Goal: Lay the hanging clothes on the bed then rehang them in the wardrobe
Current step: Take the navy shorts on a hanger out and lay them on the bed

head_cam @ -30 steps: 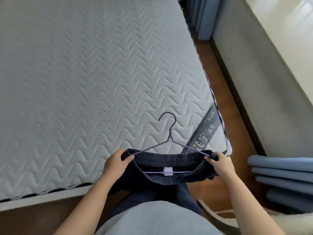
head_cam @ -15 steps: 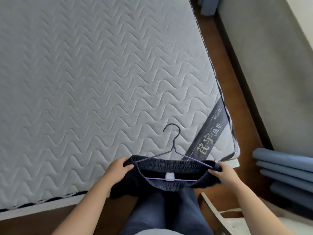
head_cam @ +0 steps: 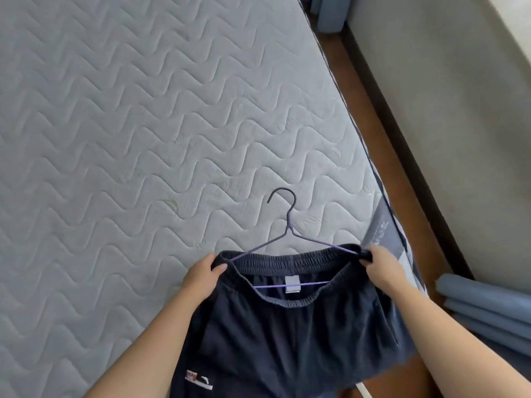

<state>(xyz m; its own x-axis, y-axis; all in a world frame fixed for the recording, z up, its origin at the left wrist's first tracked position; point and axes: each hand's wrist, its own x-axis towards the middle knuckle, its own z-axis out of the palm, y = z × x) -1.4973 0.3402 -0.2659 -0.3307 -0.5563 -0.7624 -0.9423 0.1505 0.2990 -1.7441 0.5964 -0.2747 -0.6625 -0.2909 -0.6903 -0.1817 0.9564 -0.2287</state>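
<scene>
Raised over the mattress (head_cam: 143, 139), shorts (head_cam: 287, 340) stretch between both hands' grip.

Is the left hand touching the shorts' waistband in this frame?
Touching. The head view shows the left hand with its thumb pressed over the waistband corner of the dark shorts, pinching fabric there beside the hanger.

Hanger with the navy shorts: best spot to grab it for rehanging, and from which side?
Grip the hanger at the twisted neck just below the hook, coming from above on the mattress side. That stretch is bare wire, clear of the shorts. Both shoulder ends sit inside the waistband, already pinched by the left hand and right hand.
</scene>
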